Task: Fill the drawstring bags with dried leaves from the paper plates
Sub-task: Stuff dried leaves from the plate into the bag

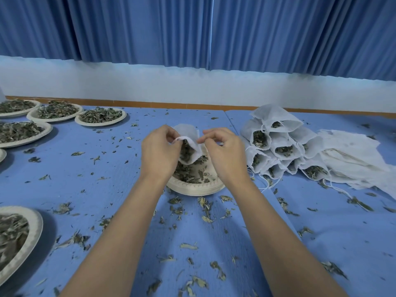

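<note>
The left grip (159,152) pinches the left rim of the bag (188,132) and the right grip (225,156) pinches the right rim. The bag hangs between them, its long axis downward, just above the leaves (192,171) in the plate (192,189). The filled bags (278,146) lie near on the right; the worktop (107,179) to the left gives more room.

Blue curtains (150,28), blue tablecloth (342,232)
</note>
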Action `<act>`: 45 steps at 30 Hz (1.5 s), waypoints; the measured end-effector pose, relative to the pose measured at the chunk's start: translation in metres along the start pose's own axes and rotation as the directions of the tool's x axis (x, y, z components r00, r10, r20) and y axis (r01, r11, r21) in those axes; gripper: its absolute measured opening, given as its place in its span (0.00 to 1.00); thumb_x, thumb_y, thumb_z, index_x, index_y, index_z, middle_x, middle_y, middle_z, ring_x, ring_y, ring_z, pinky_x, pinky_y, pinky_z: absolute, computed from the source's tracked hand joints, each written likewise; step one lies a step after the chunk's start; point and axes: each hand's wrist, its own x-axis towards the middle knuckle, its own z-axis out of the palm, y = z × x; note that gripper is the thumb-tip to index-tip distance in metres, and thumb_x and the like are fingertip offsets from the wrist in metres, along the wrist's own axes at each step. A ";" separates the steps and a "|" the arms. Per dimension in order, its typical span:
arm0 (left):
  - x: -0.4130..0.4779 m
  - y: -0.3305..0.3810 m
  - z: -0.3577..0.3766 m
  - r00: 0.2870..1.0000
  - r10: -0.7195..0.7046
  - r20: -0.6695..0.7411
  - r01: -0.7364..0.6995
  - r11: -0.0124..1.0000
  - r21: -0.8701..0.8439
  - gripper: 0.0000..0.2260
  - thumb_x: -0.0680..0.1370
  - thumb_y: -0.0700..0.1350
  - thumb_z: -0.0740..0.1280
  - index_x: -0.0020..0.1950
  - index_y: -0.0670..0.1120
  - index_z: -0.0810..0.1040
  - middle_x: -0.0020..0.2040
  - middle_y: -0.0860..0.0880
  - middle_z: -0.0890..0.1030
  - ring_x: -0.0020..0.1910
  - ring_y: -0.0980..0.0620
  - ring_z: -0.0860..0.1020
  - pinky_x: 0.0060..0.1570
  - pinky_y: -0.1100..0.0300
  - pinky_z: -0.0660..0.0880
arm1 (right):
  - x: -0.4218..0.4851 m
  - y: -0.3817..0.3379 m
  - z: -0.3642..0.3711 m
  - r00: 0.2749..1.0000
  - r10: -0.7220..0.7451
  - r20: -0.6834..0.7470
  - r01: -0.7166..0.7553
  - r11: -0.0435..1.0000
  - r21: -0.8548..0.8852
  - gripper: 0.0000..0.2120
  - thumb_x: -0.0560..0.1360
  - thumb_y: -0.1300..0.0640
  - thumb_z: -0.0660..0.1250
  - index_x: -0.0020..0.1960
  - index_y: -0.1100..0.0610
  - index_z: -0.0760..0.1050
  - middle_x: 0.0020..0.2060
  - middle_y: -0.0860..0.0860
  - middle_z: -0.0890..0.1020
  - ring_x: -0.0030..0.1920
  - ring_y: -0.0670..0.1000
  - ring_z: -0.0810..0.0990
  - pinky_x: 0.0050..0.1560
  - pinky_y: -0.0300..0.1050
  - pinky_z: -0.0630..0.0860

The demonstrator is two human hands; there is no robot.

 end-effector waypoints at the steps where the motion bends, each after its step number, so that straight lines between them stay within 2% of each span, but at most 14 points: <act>1: 0.000 -0.002 0.000 0.999 0.026 -0.031 -0.025 0.999 0.032 0.02 0.76 0.38 0.66 0.46 0.45 0.77 0.43 0.50 0.78 0.42 0.55 0.72 0.38 0.69 0.61 | 0.001 0.000 -0.004 0.999 0.018 0.026 -0.017 0.999 -0.047 0.09 0.73 0.60 0.64 0.40 0.48 0.79 0.44 0.41 0.79 0.33 0.36 0.75 0.39 0.38 0.69; 3: 0.000 -0.005 -0.001 0.996 0.043 -0.074 -0.039 0.998 0.057 0.03 0.77 0.38 0.65 0.47 0.45 0.75 0.45 0.47 0.77 0.43 0.53 0.71 0.38 0.67 0.60 | 0.004 -0.001 -0.009 0.976 0.110 0.186 -0.059 0.964 -0.260 0.02 0.72 0.53 0.67 0.44 0.49 0.78 0.36 0.42 0.79 0.27 0.38 0.74 0.33 0.39 0.69; 5: 0.001 -0.007 -0.002 0.992 0.041 -0.117 -0.036 0.998 0.048 0.02 0.79 0.42 0.64 0.47 0.47 0.72 0.44 0.48 0.76 0.41 0.52 0.71 0.36 0.65 0.59 | 0.005 0.000 -0.008 0.914 0.215 0.345 -0.029 0.881 -0.473 0.12 0.69 0.44 0.71 0.47 0.51 0.79 0.33 0.43 0.79 0.32 0.38 0.75 0.34 0.41 0.72; 8: 0.003 -0.008 -0.003 0.983 0.033 -0.179 -0.039 0.999 -0.032 0.05 0.81 0.45 0.61 0.48 0.46 0.67 0.35 0.51 0.73 0.33 0.53 0.70 0.31 0.59 0.59 | 0.004 -0.001 -0.002 0.833 0.313 0.456 0.062 0.766 -0.640 0.28 0.66 0.37 0.72 0.58 0.53 0.78 0.54 0.49 0.78 0.55 0.48 0.75 0.51 0.44 0.73; 10: 0.005 -0.010 -0.004 0.983 0.027 -0.180 -0.045 0.994 -0.097 0.05 0.82 0.44 0.60 0.48 0.45 0.67 0.32 0.51 0.70 0.29 0.54 0.67 0.28 0.59 0.60 | 0.005 -0.001 -0.003 0.797 0.335 0.502 0.051 0.791 -0.609 0.27 0.69 0.42 0.73 0.64 0.51 0.76 0.61 0.49 0.76 0.61 0.49 0.73 0.53 0.40 0.69; 15: 0.007 -0.013 -0.002 0.996 -0.022 -0.085 0.004 0.979 -0.204 0.02 0.82 0.44 0.59 0.50 0.46 0.67 0.34 0.47 0.72 0.33 0.42 0.72 0.30 0.62 0.66 | 0.007 0.008 -0.002 0.853 0.254 0.455 0.072 0.807 -0.586 0.15 0.71 0.58 0.74 0.57 0.54 0.81 0.47 0.48 0.80 0.40 0.41 0.73 0.35 0.29 0.65; 19: 0.005 -0.012 -0.004 0.996 -0.085 -0.002 0.078 0.923 -0.377 0.02 0.82 0.44 0.59 0.49 0.48 0.67 0.42 0.34 0.73 0.42 0.34 0.78 0.47 0.39 0.76 | 0.008 0.015 0.014 0.946 0.196 0.258 -0.033 0.850 -0.526 0.16 0.72 0.61 0.72 0.60 0.58 0.79 0.54 0.54 0.82 0.55 0.52 0.79 0.53 0.41 0.73; 22: 0.006 -0.012 -0.006 0.994 -0.113 -0.005 0.099 0.891 -0.443 0.02 0.82 0.44 0.60 0.49 0.49 0.68 0.43 0.35 0.74 0.39 0.40 0.78 0.43 0.47 0.76 | 0.012 0.014 0.015 0.973 0.196 0.124 -0.142 0.926 -0.349 0.18 0.74 0.59 0.71 0.63 0.58 0.77 0.58 0.53 0.81 0.56 0.52 0.79 0.57 0.43 0.74; 24: 0.007 -0.013 -0.006 0.991 -0.132 -0.032 0.100 0.867 -0.488 0.05 0.81 0.43 0.60 0.47 0.52 0.68 0.41 0.41 0.73 0.34 0.50 0.74 0.37 0.58 0.73 | 0.015 0.013 0.010 0.980 0.180 0.081 -0.129 0.894 -0.430 0.16 0.76 0.60 0.67 0.63 0.58 0.76 0.60 0.53 0.80 0.57 0.52 0.78 0.56 0.42 0.72; 29: 0.007 -0.011 -0.003 0.988 -0.152 -0.019 0.110 0.788 -0.606 0.08 0.82 0.41 0.60 0.45 0.51 0.68 0.35 0.47 0.72 0.26 0.62 0.73 0.30 0.69 0.72 | 0.017 0.007 0.014 0.889 0.376 0.263 -0.122 0.746 -0.655 0.15 0.78 0.51 0.62 0.55 0.62 0.75 0.60 0.61 0.75 0.56 0.60 0.77 0.51 0.48 0.72; 32: 0.007 -0.011 -0.004 0.986 -0.166 -0.020 0.117 0.773 -0.623 0.08 0.81 0.40 0.60 0.44 0.51 0.68 0.34 0.49 0.71 0.24 0.62 0.71 0.28 0.70 0.71 | 0.017 0.008 0.029 0.872 0.340 0.353 0.018 0.698 -0.716 0.26 0.80 0.43 0.57 0.69 0.60 0.67 0.66 0.61 0.70 0.65 0.61 0.68 0.62 0.51 0.65; 35: 0.009 -0.012 -0.007 0.978 -0.207 -0.018 0.146 0.748 -0.648 0.08 0.81 0.41 0.60 0.44 0.51 0.68 0.34 0.49 0.71 0.24 0.60 0.69 0.28 0.68 0.70 | 0.013 0.009 0.042 0.840 0.314 0.442 0.091 0.723 -0.685 0.27 0.80 0.41 0.55 0.74 0.54 0.61 0.69 0.60 0.67 0.68 0.61 0.63 0.65 0.52 0.63; 40: 0.009 -0.008 -0.010 0.979 -0.203 -0.006 0.147 0.727 -0.671 0.08 0.82 0.40 0.60 0.45 0.51 0.68 0.36 0.48 0.71 0.25 0.59 0.69 0.28 0.66 0.70 | 0.009 0.011 0.049 0.838 0.163 0.521 0.270 0.705 -0.656 0.20 0.81 0.49 0.58 0.71 0.54 0.68 0.61 0.59 0.77 0.62 0.59 0.73 0.56 0.49 0.72; 45: 0.008 -0.005 -0.010 0.983 -0.182 0.010 0.143 0.731 -0.667 0.08 0.82 0.40 0.60 0.45 0.50 0.67 0.35 0.47 0.70 0.25 0.61 0.69 0.28 0.68 0.70 | 0.006 0.009 0.045 0.848 0.114 0.517 0.313 0.679 -0.664 0.14 0.79 0.56 0.62 0.62 0.55 0.78 0.54 0.59 0.80 0.54 0.59 0.77 0.53 0.50 0.75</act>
